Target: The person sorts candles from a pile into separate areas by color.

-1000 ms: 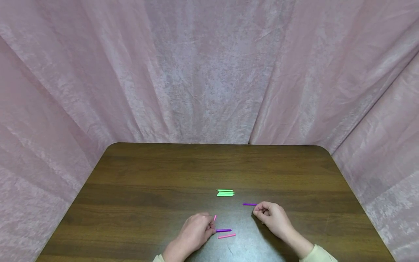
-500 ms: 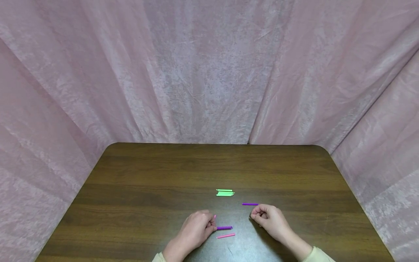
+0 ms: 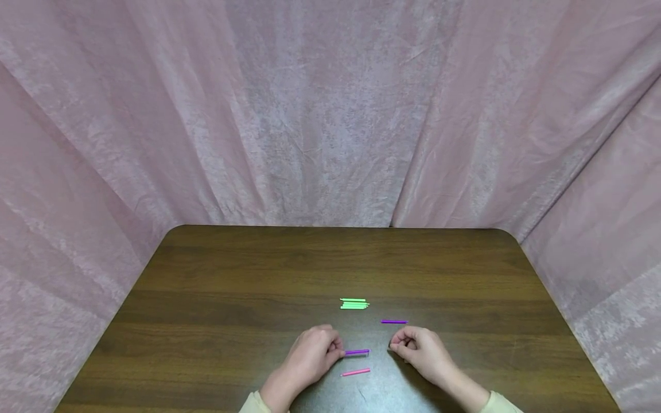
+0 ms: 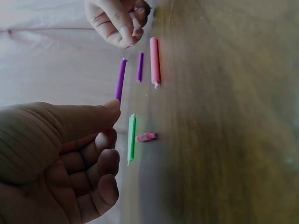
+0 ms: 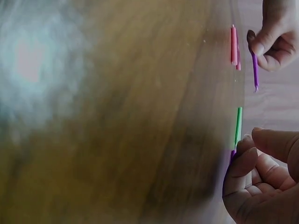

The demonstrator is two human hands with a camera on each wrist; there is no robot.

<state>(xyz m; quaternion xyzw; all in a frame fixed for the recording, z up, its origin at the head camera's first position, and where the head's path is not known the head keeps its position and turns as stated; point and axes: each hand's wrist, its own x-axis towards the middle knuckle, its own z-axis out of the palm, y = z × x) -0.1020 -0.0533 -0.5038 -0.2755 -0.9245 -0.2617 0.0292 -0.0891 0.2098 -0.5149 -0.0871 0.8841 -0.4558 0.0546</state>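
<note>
Since the earlier frames, the left hand [image 3: 308, 353] has brought its pinched purple stick [image 3: 357, 352] closer to the green sticks [image 3: 354, 304], on their near side; the right hand [image 3: 426, 351], loosely curled with nothing seen in it, has moved clear of the other purple stick [image 3: 394, 322], right of them. Two purple, two pink sticks [image 3: 356, 372]; the green lie too tight to count. The held one is slim, straight, pale-tipped.
</note>
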